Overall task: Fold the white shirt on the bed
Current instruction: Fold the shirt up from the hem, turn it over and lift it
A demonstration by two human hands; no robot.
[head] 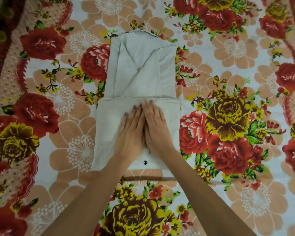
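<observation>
The white shirt (140, 68) lies flat in the middle of the bed, folded into a narrow upright rectangle with its sides turned in. Its near part is folded up over the far part, making a wider panel with an edge running across at mid-height. A dark button shows on the near edge under my wrists. My left hand (132, 128) and my right hand (156, 126) lie side by side on that near panel, palms down, fingers straight and pressing the cloth flat. Both hands touch each other along their inner edges.
A bedsheet (228, 103) with large red, yellow and peach flowers covers the whole bed around the shirt. A dark red border of the sheet (0, 48) runs along the far left.
</observation>
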